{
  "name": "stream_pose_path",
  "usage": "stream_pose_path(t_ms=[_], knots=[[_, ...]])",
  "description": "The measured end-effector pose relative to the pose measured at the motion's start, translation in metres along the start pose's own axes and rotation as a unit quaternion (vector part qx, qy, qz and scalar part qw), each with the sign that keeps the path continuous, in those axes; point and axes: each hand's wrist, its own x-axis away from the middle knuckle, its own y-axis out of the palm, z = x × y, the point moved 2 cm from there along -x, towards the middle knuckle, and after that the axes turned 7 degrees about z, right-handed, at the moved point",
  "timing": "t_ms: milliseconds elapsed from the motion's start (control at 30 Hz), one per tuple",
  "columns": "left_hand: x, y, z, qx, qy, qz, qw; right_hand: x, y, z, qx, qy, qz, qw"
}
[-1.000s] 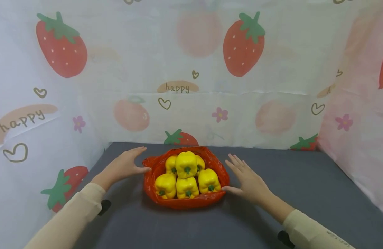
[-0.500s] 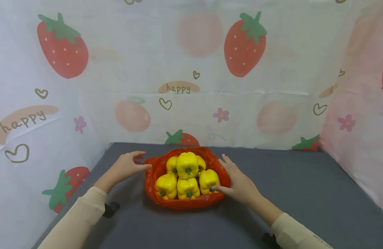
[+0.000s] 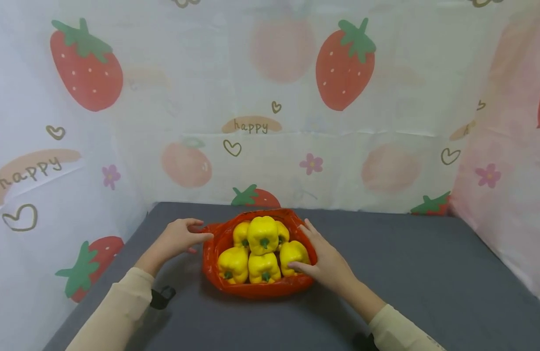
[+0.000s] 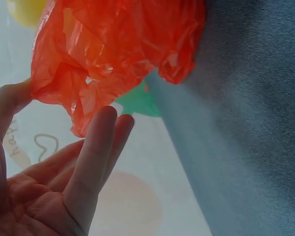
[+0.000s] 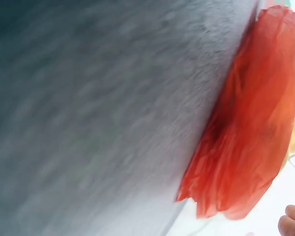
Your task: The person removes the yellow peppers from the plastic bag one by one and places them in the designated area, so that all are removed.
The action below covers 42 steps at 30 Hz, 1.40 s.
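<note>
A red plastic bag [image 3: 252, 291] sits in the middle of the grey table [image 3: 406, 273], holding several yellow bell peppers [image 3: 263, 234] piled together. My left hand [image 3: 200, 233] is at the bag's left rim. In the left wrist view its thumb touches the crinkled bag [image 4: 118, 49] and its fingers [image 4: 96, 147] stretch out just under the plastic. My right hand [image 3: 302, 246] lies against the bag's right rim, fingers straight along it and thumb reaching toward the front right pepper [image 3: 292, 252]. The right wrist view shows the bag's side [image 5: 250, 147] and one fingertip [image 5: 292, 221].
Cloth walls printed with strawberries [image 3: 344, 63] close in the table at the back, left and right. Bare grey tabletop stretches to the right of the bag and in front of it. Black straps [image 3: 162, 296] sit on both wrists.
Both hands have closed in on the bag from either side. The right hand moved left onto the right rim; the left hand drew in so its thumb meets the left rim.
</note>
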Motion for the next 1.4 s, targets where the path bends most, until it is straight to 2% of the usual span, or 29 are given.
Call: stream_pose_path(t_ms=[167, 533, 700, 900, 1167, 1400], knots=[[0.001, 0.001, 0.001, 0.013, -0.011, -0.004, 0.9998, -0.002, 0.005, -0.008, -0.038, 0.005, 0.016, 0.999], [-0.005, 0.008, 0.001, 0.006, -0.027, 0.0, 0.9996, -0.008, 0.018, -0.022, -0.109, 0.04, 0.039, 0.992], [-0.004, 0.01, 0.001, 0.014, -0.028, -0.001, 0.9995, -0.01, 0.025, -0.027, -0.127, 0.062, 0.044, 0.989], [-0.003, 0.011, 0.002, 0.022, -0.028, 0.003, 0.9994, -0.014, 0.031, -0.035, -0.141, 0.066, 0.061, 0.986], [-0.006, 0.016, -0.001, 0.021, -0.038, 0.017, 0.9989, -0.021, 0.037, -0.04, -0.18, 0.088, 0.081, 0.976], [-0.005, 0.019, 0.0, 0.015, -0.033, 0.029, 0.9989, -0.024, 0.045, -0.041, -0.179, 0.091, 0.087, 0.976]])
